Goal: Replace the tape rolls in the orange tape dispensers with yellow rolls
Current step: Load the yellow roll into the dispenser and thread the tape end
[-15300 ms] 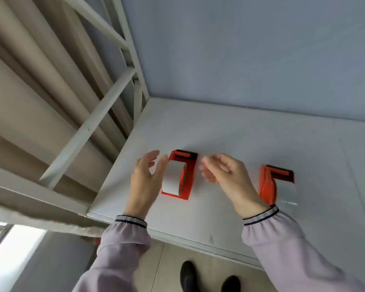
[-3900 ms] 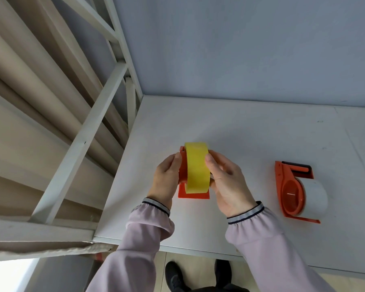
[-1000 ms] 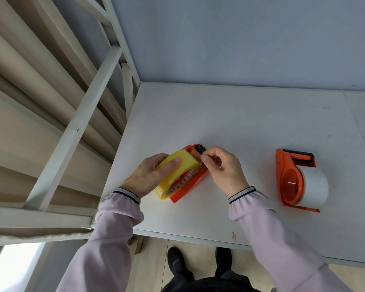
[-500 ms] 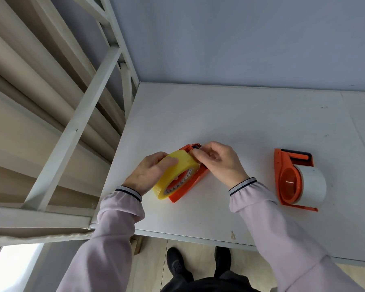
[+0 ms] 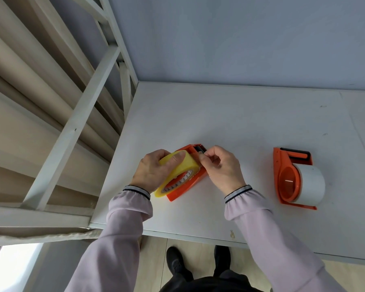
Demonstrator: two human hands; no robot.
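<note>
A yellow tape roll (image 5: 178, 168) sits in an orange dispenser (image 5: 184, 189) lying tilted on the white table (image 5: 230, 119). My left hand (image 5: 151, 170) grips the roll from the left, thumb across its top. My right hand (image 5: 221, 166) pinches at the roll's edge beside the dispenser's black cutter end (image 5: 199, 149); what its fingertips hold is too small to tell. A second orange dispenser (image 5: 287, 179) stands apart to the right with a white tape roll (image 5: 312, 184) in it.
A white metal frame (image 5: 80, 114) with beige panels rises along the table's left side. A grey wall (image 5: 240, 39) backs the table. Below the near table edge (image 5: 198, 239) show the floor and a person's black shoes (image 5: 176, 262).
My right hand's fingers have shifted slightly at the roll's edge near the cutter. The left hand keeps holding the yellow roll in the dispenser. The second dispenser has not moved.
</note>
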